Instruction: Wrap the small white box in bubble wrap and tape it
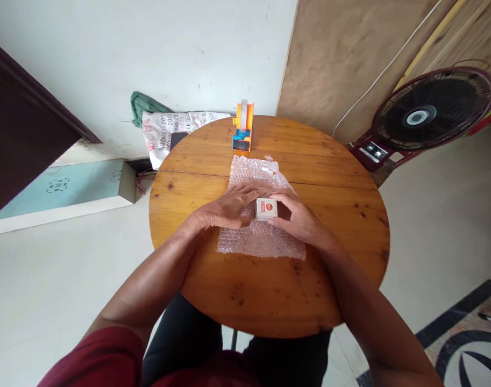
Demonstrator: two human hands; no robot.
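A small white box [266, 209] with a red label rests on a sheet of bubble wrap [261, 241], which lies flat on the round wooden table [249, 295]. From the right, my right hand [296, 216] grips the box, thumb at its near corner and fingers at its far side. My left hand [233, 207] lies flat on the bubble wrap just left of the box, fingers stretched out and pointing right. Whether its fingertips touch the box I cannot tell. A strip of clear tape shows near the wrap's far edge.
An orange and blue tape dispenser [243, 128] stands at the table's far edge. Beyond the table on the right is a dark red fan [422, 115]. A printed white sack [156, 141] lies behind the table at left, against the wall.
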